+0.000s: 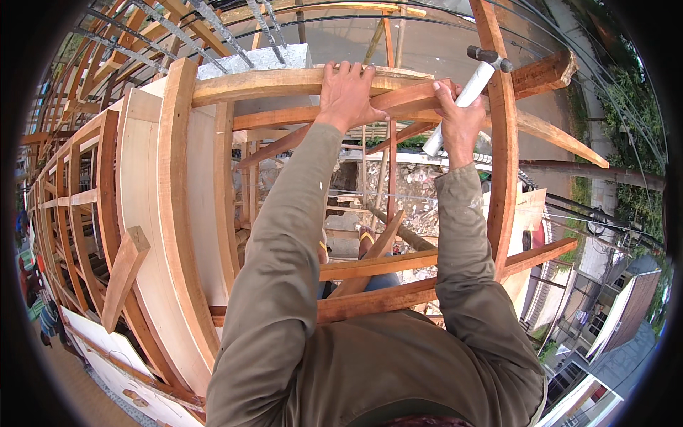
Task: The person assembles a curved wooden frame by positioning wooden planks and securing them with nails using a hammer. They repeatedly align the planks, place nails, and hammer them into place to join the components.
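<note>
My left hand (346, 92) lies over a light wooden beam (263, 85), its fingers bent over the far edge. The thumb stretches right and touches a shorter reddish wood piece (409, 97) that lies against the beam. My right hand (459, 122) is closed on a hammer (472, 88) with a white handle and a dark head, held tilted with the head up to the right. Its thumb meets the right end of the reddish piece. Beside the hammer head rises an upright wooden post (502, 149).
At far left, steel rebars (206, 32) stick out of a concrete column (274, 60). Plywood formwork (139, 142) with a loose wood block (126, 274) runs along the left. Crossbars (384, 265) span in front of my body. Through the frame, rubble-strewn ground (416, 192) shows far below.
</note>
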{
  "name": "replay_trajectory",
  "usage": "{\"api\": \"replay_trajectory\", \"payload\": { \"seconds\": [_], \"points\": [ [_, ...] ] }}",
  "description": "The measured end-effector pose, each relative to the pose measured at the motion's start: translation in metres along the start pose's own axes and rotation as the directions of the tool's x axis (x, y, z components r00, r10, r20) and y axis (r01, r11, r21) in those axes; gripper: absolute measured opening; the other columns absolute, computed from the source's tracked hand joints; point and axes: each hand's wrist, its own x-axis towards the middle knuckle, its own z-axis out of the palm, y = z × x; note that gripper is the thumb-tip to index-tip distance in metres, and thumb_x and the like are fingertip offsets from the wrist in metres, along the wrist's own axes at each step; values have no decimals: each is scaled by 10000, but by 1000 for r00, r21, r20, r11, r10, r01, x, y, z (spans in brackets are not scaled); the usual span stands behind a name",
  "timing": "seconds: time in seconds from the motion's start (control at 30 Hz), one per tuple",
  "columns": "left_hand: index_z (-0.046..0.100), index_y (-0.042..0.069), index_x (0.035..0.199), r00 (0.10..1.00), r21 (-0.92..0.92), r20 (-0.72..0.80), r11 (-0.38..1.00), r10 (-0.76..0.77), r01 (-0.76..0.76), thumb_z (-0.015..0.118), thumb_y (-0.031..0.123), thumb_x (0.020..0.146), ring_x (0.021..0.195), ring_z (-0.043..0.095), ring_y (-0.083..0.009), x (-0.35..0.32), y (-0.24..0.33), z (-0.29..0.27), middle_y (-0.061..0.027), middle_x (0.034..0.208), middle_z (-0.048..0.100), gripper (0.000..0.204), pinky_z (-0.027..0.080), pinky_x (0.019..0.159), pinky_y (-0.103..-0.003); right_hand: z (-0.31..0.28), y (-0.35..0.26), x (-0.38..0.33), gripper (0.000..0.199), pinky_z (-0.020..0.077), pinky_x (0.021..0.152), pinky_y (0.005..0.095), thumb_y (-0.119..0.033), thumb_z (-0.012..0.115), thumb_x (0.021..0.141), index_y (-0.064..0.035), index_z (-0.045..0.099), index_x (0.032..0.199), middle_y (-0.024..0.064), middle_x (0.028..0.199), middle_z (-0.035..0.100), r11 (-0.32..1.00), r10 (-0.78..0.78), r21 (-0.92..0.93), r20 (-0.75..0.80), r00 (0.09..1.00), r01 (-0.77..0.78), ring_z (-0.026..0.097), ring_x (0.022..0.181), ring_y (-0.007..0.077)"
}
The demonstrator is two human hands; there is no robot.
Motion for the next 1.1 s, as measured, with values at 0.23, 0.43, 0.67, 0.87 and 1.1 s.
{"api": "replay_trajectory", "payload": {
  "seconds": [0.23,0.43,0.67,0.87,1.1],
  "points": [
    [605,104,1373,998,47,50,998,-31,29,845,705,634,1268,524,-288,2,7,-4,-108,1278,627,983,286,1141,-546,0,-3,-2,561,534,696,286,-329,914,799,93,598,989,97,883,681,999,2,-33,-22,1000,-3,635,802,125],
    [619,111,1334,998,60,65,998,-18,14,854,699,621,1282,524,-284,3,6,-8,-93,1296,625,953,313,1126,-549,6,-14,-6,490,521,606,243,-254,894,843,86,605,1046,58,878,673,994,-107,-34,21,994,108,628,780,92],
    [599,107,1365,995,48,94,998,32,-37,860,654,658,1276,526,-269,3,2,-9,-75,1304,621,932,339,1104,-527,5,-17,-3,464,499,611,315,-280,929,779,11,576,855,55,786,620,995,-29,-90,19,999,30,576,708,117],
    [591,82,1364,990,6,142,1000,23,-24,881,661,619,1260,563,-271,9,-3,-9,-88,1262,665,988,368,1082,-470,6,-25,-3,420,509,617,327,-284,928,774,40,675,860,79,799,665,995,-61,-76,45,997,64,625,702,154],
    [621,61,1254,957,92,283,992,62,-92,863,747,564,1189,641,-293,24,-9,-15,-138,1190,710,1003,462,992,-439,1,-33,-4,464,544,619,352,-339,922,775,63,732,908,130,838,696,988,-89,-119,92,992,100,683,693,188]
  ]
}}
